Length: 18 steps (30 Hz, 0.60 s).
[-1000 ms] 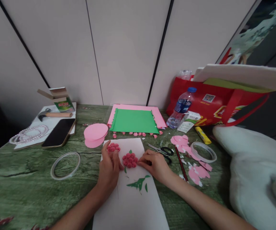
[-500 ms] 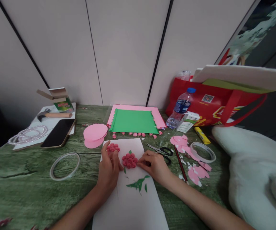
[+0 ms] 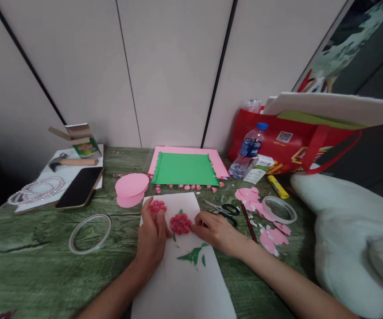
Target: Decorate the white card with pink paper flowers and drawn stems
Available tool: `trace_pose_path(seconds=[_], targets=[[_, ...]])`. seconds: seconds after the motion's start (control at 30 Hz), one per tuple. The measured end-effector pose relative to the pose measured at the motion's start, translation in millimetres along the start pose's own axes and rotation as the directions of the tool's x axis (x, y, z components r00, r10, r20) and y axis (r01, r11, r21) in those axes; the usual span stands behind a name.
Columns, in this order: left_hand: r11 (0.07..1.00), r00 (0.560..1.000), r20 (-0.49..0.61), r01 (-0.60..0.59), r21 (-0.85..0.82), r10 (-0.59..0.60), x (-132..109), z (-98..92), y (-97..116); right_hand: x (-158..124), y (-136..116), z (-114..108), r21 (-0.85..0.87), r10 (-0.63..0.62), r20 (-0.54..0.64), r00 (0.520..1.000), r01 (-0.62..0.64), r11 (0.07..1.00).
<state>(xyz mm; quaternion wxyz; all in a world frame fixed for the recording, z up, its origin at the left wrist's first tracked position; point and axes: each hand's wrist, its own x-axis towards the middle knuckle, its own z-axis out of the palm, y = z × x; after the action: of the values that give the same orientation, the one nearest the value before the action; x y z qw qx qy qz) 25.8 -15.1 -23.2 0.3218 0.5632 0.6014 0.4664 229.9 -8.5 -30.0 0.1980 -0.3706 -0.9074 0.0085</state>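
White paper lies lengthwise before me, bearing two clusters of rolled pink paper flowers. My left hand rests on its left side, fingers apart, partly covering the left flower cluster. Its thumb side comes close to the middle flower cluster. At that cluster's right edge, the fingertips of my right hand are pinched together against the paper; what is between them, if anything, is hidden. Green paper leaves lie on the sheet below, and a small leaf tip shows above the middle cluster.
Right of the paper are scissors, a dark red pencil, pink scraps and a tape roll. Another tape roll and pink circles lie left. Behind stand a green sheet and a water bottle.
The view has shifted slightly. My right hand's fingers have curled a little more at the middle cluster's edge, while my left hand stays in about the same place.
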Motion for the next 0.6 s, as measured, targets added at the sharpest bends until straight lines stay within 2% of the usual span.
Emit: trace_pose_path(seconds=[0.2,0.37,0.47,0.6], targets=[[1.000,1.000,0.010,-0.010,0.026,0.010,-1.1,-1.8,4.7,3.7,-2.8,-2.3,0.013,-0.010,0.076,0.997,0.010,1.000],[0.999,1.000,0.005,-0.008,0.039,0.008,-1.9,-2.5,7.7,7.4,-4.7,-3.1,-0.110,-0.150,0.086,0.985,0.159,0.981],[1.000,1.000,0.007,-0.004,0.030,0.004,-2.0,-2.6,8.3,8.5,-5.9,-1.5,-0.174,-0.193,0.044,0.980,0.197,0.965],[1.000,1.000,0.005,0.001,0.027,-0.001,-1.9,-2.4,7.7,7.2,-4.3,3.3,-0.212,-0.179,-0.046,0.983,0.165,0.963]])
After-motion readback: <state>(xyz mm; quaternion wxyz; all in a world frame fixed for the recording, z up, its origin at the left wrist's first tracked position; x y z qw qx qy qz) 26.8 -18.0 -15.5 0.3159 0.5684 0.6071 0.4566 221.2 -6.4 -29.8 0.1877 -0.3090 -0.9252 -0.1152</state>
